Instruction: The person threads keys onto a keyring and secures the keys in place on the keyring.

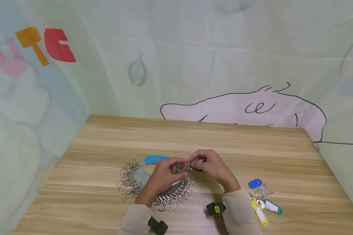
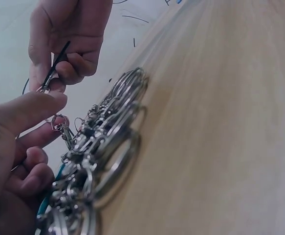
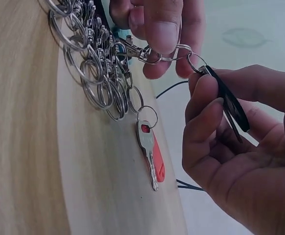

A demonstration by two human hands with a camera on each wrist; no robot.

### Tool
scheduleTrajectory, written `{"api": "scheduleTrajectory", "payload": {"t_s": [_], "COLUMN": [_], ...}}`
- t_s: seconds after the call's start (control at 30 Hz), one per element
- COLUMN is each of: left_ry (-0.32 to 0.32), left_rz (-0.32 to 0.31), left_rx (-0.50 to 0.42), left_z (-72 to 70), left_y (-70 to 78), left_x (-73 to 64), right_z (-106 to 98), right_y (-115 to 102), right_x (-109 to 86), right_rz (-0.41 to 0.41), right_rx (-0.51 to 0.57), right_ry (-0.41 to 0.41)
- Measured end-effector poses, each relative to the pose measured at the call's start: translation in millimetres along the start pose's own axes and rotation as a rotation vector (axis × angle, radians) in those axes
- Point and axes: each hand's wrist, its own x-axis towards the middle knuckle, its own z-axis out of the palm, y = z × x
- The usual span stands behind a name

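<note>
A large ring of metal swivel clasps and split rings [image 1: 172, 197] lies on the table, with a blue part [image 1: 154, 159] at its far side. My left hand [image 1: 166, 174] pinches a split ring [image 3: 169, 59] that hangs from one clasp. My right hand [image 1: 211, 166] grips a black key tag [image 3: 229, 98] between thumb and fingers. The tag's small ring [image 3: 197, 55] meets the split ring in the right wrist view; whether it is threaded on is unclear. From a neighbouring split ring hang a key [image 3: 146, 139] and a red tag [image 3: 160, 159].
On the wooden table [image 1: 223, 137], to the right, lie a blue key tag [image 1: 254, 183], a green one [image 1: 273, 207] and a yellow one [image 1: 261, 215], with keys and a clear piece among them. A printed cloth [image 1: 179, 65] stands behind the table.
</note>
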Motion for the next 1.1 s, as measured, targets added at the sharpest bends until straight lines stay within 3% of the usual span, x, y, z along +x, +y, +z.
{"api": "scheduleTrajectory", "payload": {"t_s": [0.27, 0.6, 0.87, 1.1], "left_ry": [0.023, 0.027, 0.03, 0.001], "left_rz": [0.005, -0.009, -0.024, 0.011], "left_rx": [0.008, -0.005, -0.014, -0.009], "left_z": [0.3, 1.1, 0.6, 0.1], "left_y": [-1.2, -1.8, -2.4, -4.1], "left_x": [-0.8, 0.0, 0.3, 0.8], "right_z": [0.7, 2.0, 1.8, 1.8], "right_y": [-0.3, -6.1, -9.1, -7.0], "right_x": [0.6, -1.5, -2.0, -1.2], "right_rz": [0.022, -0.037, -0.038, 0.016], "right_rx": [0.052, -0.036, -0.07, 0.012], "right_ry": [-0.007, 0.008, 0.002, -0.011]}}
